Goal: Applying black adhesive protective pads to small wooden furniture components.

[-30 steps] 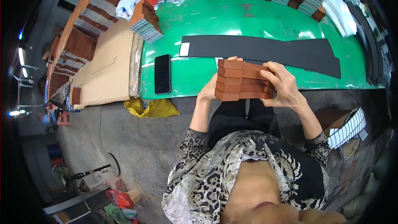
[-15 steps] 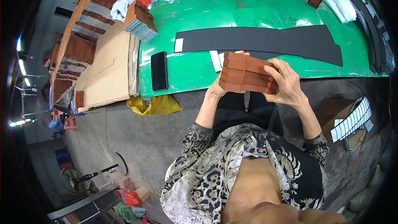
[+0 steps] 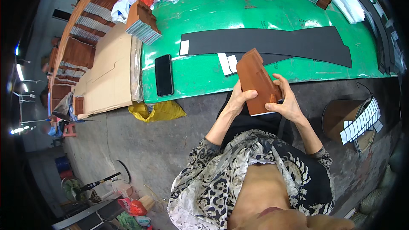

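A stack of reddish-brown shaped pieces [image 3: 254,73] is between my hands, tilted over the table's front edge with a broad flat face up. My left hand [image 3: 237,99] grips its left side, thumb on the brown face. At the lower right, my right hand [image 3: 289,103] holds the stack's edge with thumb and fingers; several finger ends are hidden behind it. A pale edge shows along the bottom of the stack. Just beyond it on the table lie long black strips [image 3: 264,41] with white labels [image 3: 227,63], one strip partly under the other.
The green-topped table [image 3: 200,72] bears a black phone [image 3: 163,75] at left. Similar brown-and-grey stacks [image 3: 144,23] stand at the far edge and left. A cardboard sheet [image 3: 108,74], a yellow bag [image 3: 157,110] and a brown container with white strips [image 3: 345,119] are nearby.
The brown stack has turned from showing its layered edges to showing a broad flat face. Both hands have shifted their grip and come slightly lower.
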Demonstrator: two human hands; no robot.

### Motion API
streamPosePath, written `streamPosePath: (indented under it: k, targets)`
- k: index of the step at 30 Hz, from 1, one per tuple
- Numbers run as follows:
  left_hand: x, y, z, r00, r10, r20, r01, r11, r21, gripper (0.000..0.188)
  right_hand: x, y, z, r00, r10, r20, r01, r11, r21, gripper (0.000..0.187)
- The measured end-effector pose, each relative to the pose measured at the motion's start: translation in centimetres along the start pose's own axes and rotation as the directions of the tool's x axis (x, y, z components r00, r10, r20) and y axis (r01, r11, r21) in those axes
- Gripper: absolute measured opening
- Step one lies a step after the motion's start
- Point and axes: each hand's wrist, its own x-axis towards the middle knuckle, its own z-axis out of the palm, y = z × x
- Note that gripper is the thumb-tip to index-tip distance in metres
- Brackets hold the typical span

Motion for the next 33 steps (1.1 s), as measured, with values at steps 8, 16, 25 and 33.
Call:
streamPosePath:
  k: [8,16,25,33]
  targets:
    - [-1.7,-2.2,-3.8,0.94,-0.313,0.134,0.335,0.785,-0.521,0.082,2.5,-3.1,-4.1,0.836,-0.484,0.258,0.513,0.522,-0.682,0.073]
    - [-1.7,-4.3,-3.4,0.741,-0.517,0.429,0.653,0.704,-0.278,0.081,4.1,-1.5,-1.8,0.401,-0.414,0.817,0.823,-0.229,-0.52,0.062]
    - [1.6,1.2,-3.9,0.903,-0.401,0.155,0.339,0.886,0.315,0.065,1.0,-2.6,-5.5,0.597,-0.395,0.698,0.745,-0.051,-0.666,0.046]
    - [12.7,0.2,2.9,0.794,0.291,0.534,-0.433,-0.345,0.833,0.067,-1.9,-3.0,-8.7,0.839,-0.467,0.28,0.402,0.184,-0.897,0.077]
